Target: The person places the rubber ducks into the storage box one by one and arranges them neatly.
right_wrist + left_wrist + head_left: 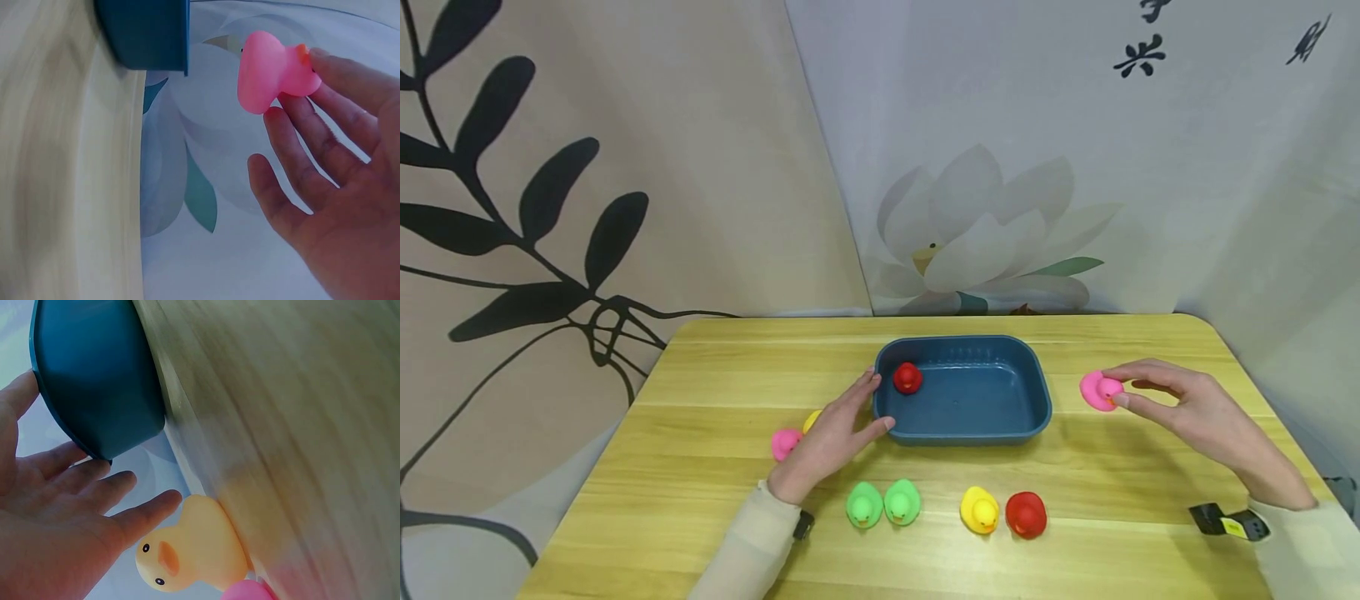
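Observation:
My right hand [1187,408] pinches a pink rubber duck [1101,391] between thumb and fingers, to the right of a dark blue plastic basin [962,438]. In the right wrist view the same pink duck [265,72] hangs above the tabletop. My left hand [835,433] is spread at the basin's left end, thumb and fingertips touching its rim. A red rubber duck [907,378] sits inside the basin, toward the left. Under the left hand's little finger in the left wrist view stands a yellow duck [209,544], partly covered by the hand in the head view.
Beside the left hand is another pink duck [786,443]. Two green ducks [865,505] stand in front of the basin, with a yellow duck [980,510] and a red duck [1026,514] to their right. A printed curtain [1000,167] hangs behind the wooden table [700,500].

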`<state>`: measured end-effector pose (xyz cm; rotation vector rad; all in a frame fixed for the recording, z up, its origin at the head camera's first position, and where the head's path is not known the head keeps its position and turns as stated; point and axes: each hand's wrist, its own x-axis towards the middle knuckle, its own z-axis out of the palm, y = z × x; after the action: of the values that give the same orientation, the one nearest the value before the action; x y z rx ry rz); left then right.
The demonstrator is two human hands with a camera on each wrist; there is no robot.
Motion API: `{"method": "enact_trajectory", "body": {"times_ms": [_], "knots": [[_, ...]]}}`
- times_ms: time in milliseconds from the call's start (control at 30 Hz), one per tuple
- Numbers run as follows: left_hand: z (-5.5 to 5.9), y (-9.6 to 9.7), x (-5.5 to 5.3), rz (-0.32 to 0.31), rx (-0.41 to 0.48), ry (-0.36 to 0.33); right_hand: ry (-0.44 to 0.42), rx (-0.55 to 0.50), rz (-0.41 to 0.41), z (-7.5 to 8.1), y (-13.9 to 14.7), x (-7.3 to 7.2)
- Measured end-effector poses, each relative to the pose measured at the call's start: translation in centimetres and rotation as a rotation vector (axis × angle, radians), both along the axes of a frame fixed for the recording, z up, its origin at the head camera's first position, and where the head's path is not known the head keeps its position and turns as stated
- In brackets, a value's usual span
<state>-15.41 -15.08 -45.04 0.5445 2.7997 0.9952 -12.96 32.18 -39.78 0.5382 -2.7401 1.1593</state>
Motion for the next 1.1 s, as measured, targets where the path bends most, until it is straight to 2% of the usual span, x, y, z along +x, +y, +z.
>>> {"method": "enact_trajectory", "body": {"times_ms": [400, 600, 800, 1100], "knots": [[0.2, 0.1, 0.1, 0.012, 0.008, -0.007, -0.002, 0.006, -0.067, 1.1, -2.2, 0.4], [0.0, 0.1, 0.1, 0.009, 0.01, -0.002, 0.024, -0.016, -0.056, 1.1, -3.1, 0.1], [0.0, 0.0, 0.0, 0.008, 0.006, 0.004, 0.009, -0.022, -0.07, 1.3, -4.3, -0.1], [0.0, 0.0, 0.0, 0.002, 0.01, -0.003, 0.008, -0.046, -0.022, 1.5, -6.3, -0.3]]}}
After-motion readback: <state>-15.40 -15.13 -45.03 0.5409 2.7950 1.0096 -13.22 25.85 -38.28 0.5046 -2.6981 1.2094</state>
